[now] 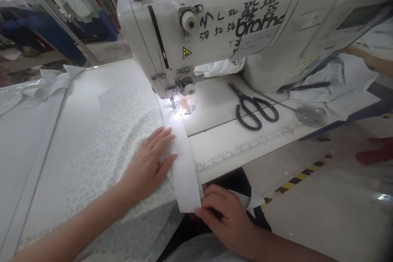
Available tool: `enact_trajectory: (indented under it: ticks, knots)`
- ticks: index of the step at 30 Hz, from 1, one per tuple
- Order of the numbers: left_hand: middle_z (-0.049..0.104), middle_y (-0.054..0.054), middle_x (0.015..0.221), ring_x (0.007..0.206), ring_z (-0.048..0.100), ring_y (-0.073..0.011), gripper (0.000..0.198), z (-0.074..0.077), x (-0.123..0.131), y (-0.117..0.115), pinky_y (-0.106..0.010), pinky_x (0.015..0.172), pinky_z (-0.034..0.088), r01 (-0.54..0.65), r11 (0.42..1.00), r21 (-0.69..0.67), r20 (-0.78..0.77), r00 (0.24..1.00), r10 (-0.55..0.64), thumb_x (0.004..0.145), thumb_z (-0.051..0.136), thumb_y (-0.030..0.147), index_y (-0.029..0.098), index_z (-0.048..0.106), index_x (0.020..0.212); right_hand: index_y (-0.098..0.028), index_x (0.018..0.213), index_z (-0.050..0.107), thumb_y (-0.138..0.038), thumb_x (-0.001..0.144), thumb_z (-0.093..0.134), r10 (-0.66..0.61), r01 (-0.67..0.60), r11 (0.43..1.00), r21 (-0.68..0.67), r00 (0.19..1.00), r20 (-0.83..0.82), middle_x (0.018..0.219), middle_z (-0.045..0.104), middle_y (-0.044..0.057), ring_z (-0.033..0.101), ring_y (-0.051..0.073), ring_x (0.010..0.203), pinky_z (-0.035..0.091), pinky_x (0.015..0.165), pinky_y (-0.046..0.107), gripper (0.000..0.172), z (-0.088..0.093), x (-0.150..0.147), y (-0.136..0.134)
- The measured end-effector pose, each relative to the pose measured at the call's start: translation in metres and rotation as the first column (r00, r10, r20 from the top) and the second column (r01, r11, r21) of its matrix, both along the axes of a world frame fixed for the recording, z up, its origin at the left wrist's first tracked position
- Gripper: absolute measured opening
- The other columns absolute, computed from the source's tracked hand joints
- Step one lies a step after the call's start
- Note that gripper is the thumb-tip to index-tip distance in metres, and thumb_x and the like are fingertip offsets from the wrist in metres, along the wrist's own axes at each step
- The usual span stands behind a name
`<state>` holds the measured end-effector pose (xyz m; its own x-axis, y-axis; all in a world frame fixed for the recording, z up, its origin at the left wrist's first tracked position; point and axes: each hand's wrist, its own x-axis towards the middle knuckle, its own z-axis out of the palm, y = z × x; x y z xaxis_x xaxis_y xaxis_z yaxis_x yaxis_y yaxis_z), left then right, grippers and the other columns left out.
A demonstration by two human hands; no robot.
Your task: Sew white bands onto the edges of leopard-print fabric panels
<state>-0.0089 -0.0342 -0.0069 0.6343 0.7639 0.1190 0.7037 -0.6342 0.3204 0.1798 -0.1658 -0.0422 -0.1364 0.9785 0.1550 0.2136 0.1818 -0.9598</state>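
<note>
A white strip (185,168) runs from under the lit presser foot (174,106) of the sewing machine (211,28) down past the table's front edge. Pale leopard-print fabric (113,131) lies to its left and hangs over the edge. My left hand (150,161) rests flat on the print beside the strip, fingers apart, with fingertips at the strip's left edge. Near the strip's lower right corner, my right hand (225,217) pinches its edge between thumb and curled fingers.
Black scissors (256,108) lie on the machine bed, right of the needle. A printed ruler (245,147) follows the front edge. Farther right are a clear round object (311,115), a dark thin tool (311,86) and crumpled fabric (353,86). More white fabric (43,86) sits at left.
</note>
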Motion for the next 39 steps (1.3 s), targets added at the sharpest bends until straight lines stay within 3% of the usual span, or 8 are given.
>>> enact_trajectory:
  ticks: [10, 14, 18, 22, 24, 31, 35, 39]
  knots:
    - [0.035, -0.005, 0.143, 0.136, 0.020, -0.0264, 0.044, 0.001, -0.003, 0.007, -0.051, 0.105, 0.031, 0.020, 0.999, -0.027, -0.057, 0.998, -0.021, 0.090, 0.041, 0.039, 0.022, 0.036, 0.130, -0.019, 0.060, 0.042, -0.018, 0.084, 0.049, -0.036, 0.033, 0.999, 0.023, 0.984, 0.176, 0.060, 0.048, -0.002, 0.046, 0.010, 0.053, 0.035, 0.050, 0.021, 0.025, -0.014, -0.004, -0.003]
    - [0.036, -0.002, 0.143, 0.135, 0.020, -0.0289, 0.040, 0.003, -0.003, 0.007, -0.056, 0.102, 0.032, 0.047, 0.999, -0.023, -0.104, 0.993, -0.049, 0.090, 0.040, 0.039, 0.027, 0.042, 0.128, -0.018, 0.091, 0.056, -0.015, 0.088, 0.046, 0.040, -0.080, 0.984, 0.158, 0.969, 0.243, 0.068, 0.058, 0.001, 0.053, 0.012, 0.059, 0.043, 0.056, 0.022, 0.011, -0.011, 0.005, -0.001]
    - [0.043, -0.001, 0.138, 0.131, 0.031, -0.0257, 0.034, 0.004, -0.002, 0.004, -0.052, 0.102, 0.033, 0.159, 0.987, -0.002, -0.131, 0.979, -0.158, 0.093, 0.036, 0.033, 0.028, 0.048, 0.125, -0.015, 0.113, 0.054, -0.010, 0.092, 0.038, 0.186, -0.286, 0.912, 0.293, 0.927, 0.326, 0.084, 0.066, 0.007, 0.060, 0.015, 0.075, 0.050, 0.069, 0.024, 0.027, 0.003, 0.017, 0.009]
    - [0.045, -0.003, 0.136, 0.128, 0.036, -0.0239, 0.036, 0.006, -0.001, -0.003, -0.046, 0.102, 0.037, 0.126, 0.992, -0.027, -0.097, 0.987, -0.128, 0.093, 0.037, 0.029, 0.024, 0.048, 0.127, -0.011, 0.111, 0.055, -0.010, 0.094, 0.038, 0.097, -0.341, 0.775, 0.532, 0.896, 0.433, 0.082, 0.070, 0.008, 0.063, 0.016, 0.077, 0.052, 0.076, 0.025, 0.024, 0.021, 0.023, 0.025]
    - [0.045, -0.005, 0.136, 0.128, 0.035, -0.0259, 0.038, 0.007, -0.001, -0.007, -0.048, 0.101, 0.038, 0.108, 0.993, -0.043, -0.063, 0.992, -0.111, 0.091, 0.042, 0.031, 0.024, 0.047, 0.127, -0.014, 0.106, 0.057, -0.011, 0.093, 0.041, 0.072, -0.376, 0.740, 0.557, 0.869, 0.490, 0.077, 0.070, 0.006, 0.064, 0.016, 0.074, 0.053, 0.074, 0.026, 0.021, 0.026, 0.024, 0.030]
    - [0.039, -0.006, 0.141, 0.130, 0.032, -0.0287, 0.043, 0.009, -0.003, -0.007, -0.054, 0.099, 0.035, 0.103, 0.993, -0.066, -0.088, 0.990, -0.108, 0.090, 0.042, 0.035, 0.024, 0.041, 0.130, -0.018, 0.089, 0.059, -0.007, 0.087, 0.045, 0.138, -0.383, 0.774, 0.503, 0.879, 0.457, 0.077, 0.068, 0.005, 0.062, 0.017, 0.081, 0.053, 0.072, 0.027, 0.018, 0.019, 0.017, 0.041]
    - [0.039, -0.005, 0.141, 0.131, 0.031, -0.0276, 0.044, 0.010, -0.004, 0.016, -0.053, 0.101, 0.033, 0.072, 0.995, -0.073, -0.093, 0.993, -0.079, 0.090, 0.042, 0.039, 0.024, 0.038, 0.131, -0.017, 0.088, 0.058, -0.003, 0.083, 0.042, 0.199, -0.365, 0.846, 0.388, 0.892, 0.406, 0.083, 0.065, 0.007, 0.057, 0.018, 0.077, 0.051, 0.069, 0.030, 0.021, 0.024, 0.014, 0.060]
    - [0.042, -0.006, 0.139, 0.131, 0.030, -0.0260, 0.043, 0.011, -0.007, 0.045, -0.049, 0.103, 0.031, 0.093, 0.995, -0.042, -0.069, 0.993, -0.096, 0.089, 0.043, 0.039, 0.022, 0.041, 0.129, -0.018, 0.085, 0.057, -0.004, 0.085, 0.040, 0.203, -0.352, 0.861, 0.367, 0.899, 0.388, 0.081, 0.063, 0.007, 0.055, 0.019, 0.075, 0.049, 0.065, 0.032, 0.022, 0.029, 0.012, 0.088]
